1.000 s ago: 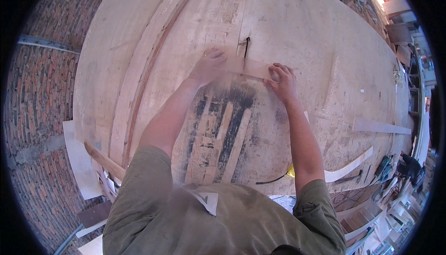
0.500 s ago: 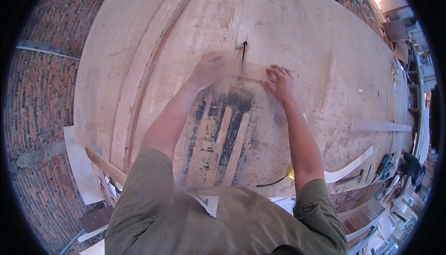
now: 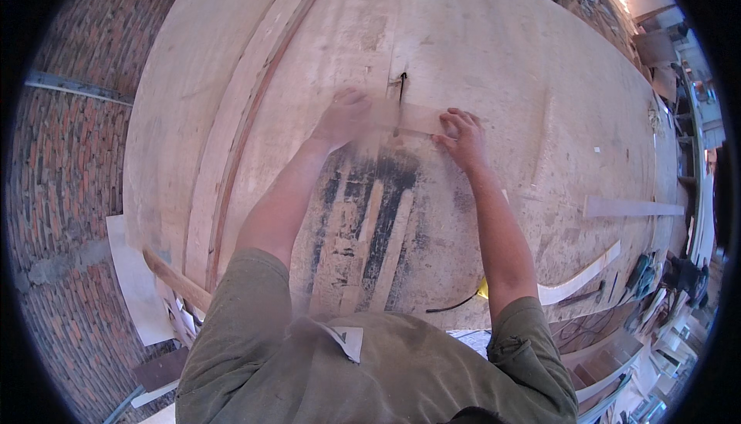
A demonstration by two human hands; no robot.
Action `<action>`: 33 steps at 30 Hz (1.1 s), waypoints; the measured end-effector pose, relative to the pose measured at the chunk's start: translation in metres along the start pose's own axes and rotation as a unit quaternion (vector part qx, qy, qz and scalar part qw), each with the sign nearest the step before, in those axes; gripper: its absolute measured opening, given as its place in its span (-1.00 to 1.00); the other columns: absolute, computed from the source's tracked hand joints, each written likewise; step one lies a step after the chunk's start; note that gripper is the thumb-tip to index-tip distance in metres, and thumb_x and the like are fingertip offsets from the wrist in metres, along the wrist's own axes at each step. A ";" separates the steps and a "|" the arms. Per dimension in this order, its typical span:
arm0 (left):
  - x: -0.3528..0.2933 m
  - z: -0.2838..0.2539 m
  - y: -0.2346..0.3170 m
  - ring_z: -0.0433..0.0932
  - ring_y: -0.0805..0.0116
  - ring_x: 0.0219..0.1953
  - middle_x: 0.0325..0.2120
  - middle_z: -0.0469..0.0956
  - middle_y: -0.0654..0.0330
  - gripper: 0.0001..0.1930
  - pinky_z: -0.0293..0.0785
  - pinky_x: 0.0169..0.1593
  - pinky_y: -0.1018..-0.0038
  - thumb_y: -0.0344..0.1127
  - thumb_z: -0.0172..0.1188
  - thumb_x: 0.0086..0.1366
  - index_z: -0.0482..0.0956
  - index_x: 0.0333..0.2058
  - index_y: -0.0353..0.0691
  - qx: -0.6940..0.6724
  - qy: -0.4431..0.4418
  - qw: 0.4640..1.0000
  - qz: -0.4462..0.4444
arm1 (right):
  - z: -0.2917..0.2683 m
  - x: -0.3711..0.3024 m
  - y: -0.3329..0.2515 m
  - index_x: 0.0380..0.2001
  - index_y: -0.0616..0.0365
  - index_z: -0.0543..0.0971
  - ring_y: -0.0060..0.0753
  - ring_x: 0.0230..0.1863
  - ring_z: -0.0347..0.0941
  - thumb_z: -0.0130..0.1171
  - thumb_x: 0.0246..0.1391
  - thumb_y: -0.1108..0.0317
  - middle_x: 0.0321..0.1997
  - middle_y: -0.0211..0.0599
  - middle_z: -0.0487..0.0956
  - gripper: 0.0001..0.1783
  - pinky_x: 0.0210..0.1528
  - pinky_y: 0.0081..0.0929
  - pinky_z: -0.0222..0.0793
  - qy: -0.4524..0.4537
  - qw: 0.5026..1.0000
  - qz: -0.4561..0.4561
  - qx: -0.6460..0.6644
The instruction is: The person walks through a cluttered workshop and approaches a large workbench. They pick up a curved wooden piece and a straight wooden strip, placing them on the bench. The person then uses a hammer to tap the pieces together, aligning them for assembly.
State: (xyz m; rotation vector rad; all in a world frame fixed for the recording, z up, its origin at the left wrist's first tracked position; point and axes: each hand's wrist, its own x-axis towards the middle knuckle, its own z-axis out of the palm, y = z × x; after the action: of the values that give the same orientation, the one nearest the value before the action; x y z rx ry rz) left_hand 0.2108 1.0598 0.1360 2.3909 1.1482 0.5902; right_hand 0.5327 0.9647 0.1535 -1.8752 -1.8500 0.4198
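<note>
Pale tan board (image 3: 423, 120), black-smudged beige tabletop (image 3: 478, 45), olive-green shirt (image 3: 417, 370), grey-banded reddish brick wall (image 3: 62, 154)

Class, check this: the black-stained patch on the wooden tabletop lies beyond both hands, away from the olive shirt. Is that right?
Not quite: the head view shows the black-stained patch on the wooden tabletop lying on the near side of the left hand and right hand, toward the olive shirt.

Head-worn fisheye, facing down, above hands (image 3: 465, 140)

Room beyond right hand (image 3: 463, 138), dark rod (image 3: 402, 88) leftward
</note>
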 end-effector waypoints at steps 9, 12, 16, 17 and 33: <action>-0.063 -0.093 -0.030 0.42 0.10 0.23 0.11 0.51 0.10 -0.52 0.30 0.33 0.27 -0.33 0.45 0.13 0.63 0.06 -0.25 0.004 0.142 0.988 -0.060 | -0.073 -0.052 0.059 0.04 -0.06 0.64 0.01 0.37 0.32 0.49 -0.07 0.23 0.31 -0.24 0.51 -0.46 0.42 -0.11 0.23 0.037 0.993 0.069 -0.093; -0.096 -0.132 -0.012 0.43 0.15 0.22 0.12 0.48 0.05 -0.46 0.38 0.29 0.33 -0.42 0.45 0.17 0.58 0.15 -0.29 -0.130 0.233 0.954 -0.135 | -0.135 -0.116 0.085 0.07 -0.03 0.63 0.02 0.36 0.32 0.46 -0.03 0.22 0.31 -0.18 0.50 -0.47 0.41 -0.13 0.26 0.153 0.976 0.123 -0.098; -0.142 -0.165 0.044 0.45 0.13 0.21 0.13 0.47 0.03 -0.47 0.38 0.29 0.32 -0.34 0.36 0.31 0.49 0.22 -0.31 -0.047 0.312 0.942 -0.115 | -0.210 -0.281 0.090 -0.01 0.05 0.67 -0.09 0.14 0.54 0.41 0.06 0.18 0.07 -0.15 0.65 -0.58 0.23 -0.17 0.40 0.290 0.911 0.273 -0.106; -0.152 -0.165 0.060 0.46 0.12 0.19 0.13 0.48 0.04 -0.46 0.38 0.28 0.30 -0.31 0.34 0.33 0.46 0.24 -0.34 -0.113 0.312 0.936 -0.114 | -0.223 -0.332 0.088 -0.05 0.06 0.69 -0.10 0.07 0.59 0.40 0.06 0.16 -0.01 -0.16 0.69 -0.61 0.19 -0.17 0.44 0.315 0.882 0.330 -0.118; -0.213 -0.002 0.321 0.62 0.03 -0.12 -0.11 0.60 -0.15 -0.41 0.55 -0.03 0.17 0.06 -0.01 0.46 0.47 0.03 -0.50 -0.603 -0.081 0.780 -0.145 | -0.131 -0.643 0.154 0.01 -0.02 0.64 0.03 -0.01 0.64 0.36 0.02 0.08 -0.05 -0.09 0.70 -0.52 0.06 -0.10 0.51 0.155 0.759 0.627 -0.081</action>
State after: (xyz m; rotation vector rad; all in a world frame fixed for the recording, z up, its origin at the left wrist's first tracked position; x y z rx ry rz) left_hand 0.2879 0.7067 0.2694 1.0974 0.6601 0.6881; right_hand 0.7040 0.3137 0.1140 -2.8577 -0.1701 0.2975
